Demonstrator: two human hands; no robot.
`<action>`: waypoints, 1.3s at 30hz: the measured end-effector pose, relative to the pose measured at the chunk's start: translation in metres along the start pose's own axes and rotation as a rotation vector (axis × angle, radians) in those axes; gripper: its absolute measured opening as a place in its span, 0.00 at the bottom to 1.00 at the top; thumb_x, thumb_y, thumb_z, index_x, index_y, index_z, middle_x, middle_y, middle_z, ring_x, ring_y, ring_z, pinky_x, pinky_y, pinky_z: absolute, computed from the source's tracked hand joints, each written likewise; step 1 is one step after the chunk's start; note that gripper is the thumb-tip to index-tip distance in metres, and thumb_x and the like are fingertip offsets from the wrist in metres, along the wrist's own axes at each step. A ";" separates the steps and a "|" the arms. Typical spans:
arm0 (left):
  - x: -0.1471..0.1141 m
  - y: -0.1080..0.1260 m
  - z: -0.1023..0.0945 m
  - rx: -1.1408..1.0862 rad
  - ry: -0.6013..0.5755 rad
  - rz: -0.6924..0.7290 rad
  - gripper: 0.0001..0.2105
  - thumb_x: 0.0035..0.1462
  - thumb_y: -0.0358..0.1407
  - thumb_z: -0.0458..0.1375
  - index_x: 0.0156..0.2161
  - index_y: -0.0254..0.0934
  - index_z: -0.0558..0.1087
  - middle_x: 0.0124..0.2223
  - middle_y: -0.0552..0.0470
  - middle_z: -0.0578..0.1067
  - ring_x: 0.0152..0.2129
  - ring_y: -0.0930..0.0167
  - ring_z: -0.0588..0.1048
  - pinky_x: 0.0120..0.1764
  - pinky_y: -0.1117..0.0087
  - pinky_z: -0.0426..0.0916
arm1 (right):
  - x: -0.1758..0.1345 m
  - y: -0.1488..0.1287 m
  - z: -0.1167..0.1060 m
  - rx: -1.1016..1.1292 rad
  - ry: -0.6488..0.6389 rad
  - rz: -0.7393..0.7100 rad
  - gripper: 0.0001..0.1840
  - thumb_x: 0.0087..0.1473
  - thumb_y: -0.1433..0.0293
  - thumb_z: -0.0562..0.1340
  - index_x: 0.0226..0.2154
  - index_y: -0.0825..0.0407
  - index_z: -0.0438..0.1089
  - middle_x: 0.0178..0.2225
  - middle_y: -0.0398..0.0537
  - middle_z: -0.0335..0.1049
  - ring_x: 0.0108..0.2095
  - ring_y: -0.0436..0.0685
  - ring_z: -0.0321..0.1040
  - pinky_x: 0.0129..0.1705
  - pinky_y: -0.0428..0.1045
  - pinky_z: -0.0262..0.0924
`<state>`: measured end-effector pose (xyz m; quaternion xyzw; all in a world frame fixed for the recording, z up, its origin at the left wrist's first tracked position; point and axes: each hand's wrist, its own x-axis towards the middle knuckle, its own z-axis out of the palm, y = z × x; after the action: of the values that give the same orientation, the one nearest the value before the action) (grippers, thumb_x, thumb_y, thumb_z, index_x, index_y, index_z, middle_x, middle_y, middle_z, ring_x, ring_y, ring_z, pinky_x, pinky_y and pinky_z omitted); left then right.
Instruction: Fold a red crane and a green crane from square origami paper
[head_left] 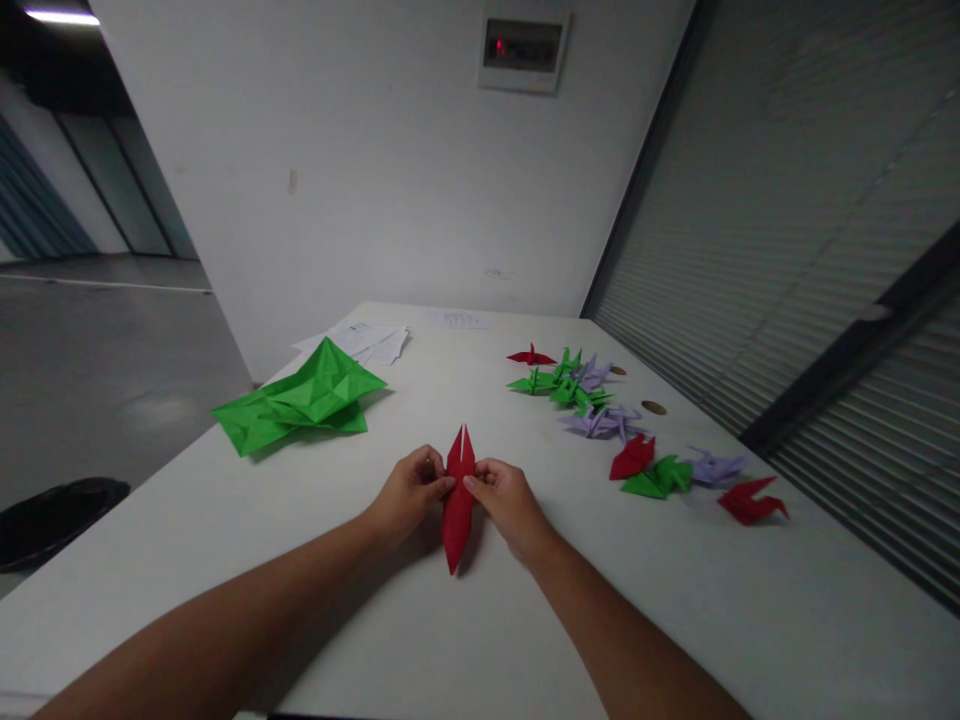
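Observation:
A folded red origami paper is held upright in length over the middle of the white table. It is long and narrow, with two slim points side by side at its far end and one wider point toward me. My left hand pinches its left edge between thumb and fingers. On the opposite edge my right hand pinches it too, thumb on top. Both thumbs lie near its middle. The fingertips underneath are partly hidden.
Creased green paper sheets lie at the left, with printed papers behind them. Along the right side rest several folded cranes, among them a red crane, a green crane and a purple crane. A black bin stands left of the table.

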<state>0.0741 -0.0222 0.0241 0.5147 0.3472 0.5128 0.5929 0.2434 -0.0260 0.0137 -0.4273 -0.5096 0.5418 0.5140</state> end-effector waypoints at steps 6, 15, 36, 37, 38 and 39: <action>-0.001 0.001 -0.001 0.001 -0.007 0.000 0.15 0.46 0.38 0.71 0.28 0.36 0.68 0.24 0.57 0.72 0.22 0.74 0.69 0.28 0.72 0.64 | -0.001 -0.001 0.000 0.028 0.008 0.004 0.17 0.43 0.58 0.74 0.28 0.53 0.73 0.26 0.43 0.73 0.27 0.53 0.68 0.32 0.49 0.64; 0.000 0.002 -0.005 0.009 -0.038 -0.044 0.06 0.47 0.33 0.68 0.32 0.33 0.81 0.30 0.48 0.79 0.27 0.69 0.74 0.35 0.67 0.68 | 0.000 -0.001 -0.002 0.015 0.032 -0.008 0.19 0.43 0.56 0.74 0.29 0.52 0.73 0.27 0.45 0.76 0.28 0.55 0.71 0.33 0.50 0.66; -0.002 -0.001 -0.009 -0.046 -0.205 -0.073 0.16 0.47 0.31 0.72 0.43 0.34 0.79 0.39 0.45 0.82 0.33 0.69 0.79 0.40 0.68 0.73 | -0.001 -0.003 -0.003 0.047 0.049 -0.013 0.17 0.45 0.58 0.73 0.30 0.52 0.72 0.28 0.45 0.76 0.29 0.55 0.72 0.34 0.49 0.67; -0.002 -0.001 -0.009 -0.036 -0.197 -0.071 0.16 0.47 0.32 0.72 0.43 0.34 0.79 0.39 0.45 0.82 0.33 0.69 0.79 0.39 0.68 0.73 | -0.001 -0.002 -0.003 0.045 0.045 -0.015 0.17 0.45 0.58 0.73 0.30 0.52 0.72 0.28 0.45 0.76 0.29 0.55 0.72 0.34 0.50 0.67; -0.001 -0.002 -0.009 -0.026 -0.190 -0.071 0.16 0.47 0.32 0.72 0.43 0.34 0.79 0.38 0.45 0.82 0.33 0.68 0.79 0.39 0.67 0.73 | -0.001 -0.002 -0.003 0.044 0.042 -0.016 0.17 0.45 0.58 0.73 0.30 0.52 0.72 0.28 0.45 0.76 0.29 0.55 0.72 0.34 0.50 0.67; -0.001 -0.002 -0.009 -0.016 -0.185 -0.070 0.16 0.47 0.33 0.72 0.42 0.34 0.79 0.38 0.45 0.82 0.32 0.68 0.79 0.39 0.67 0.73 | -0.001 -0.002 -0.003 0.045 0.039 -0.017 0.17 0.45 0.58 0.73 0.30 0.52 0.72 0.28 0.45 0.76 0.29 0.55 0.72 0.34 0.50 0.67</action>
<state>0.0654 -0.0210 0.0201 0.5428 0.3047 0.4449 0.6439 0.2471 -0.0265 0.0152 -0.4218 -0.4907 0.5403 0.5379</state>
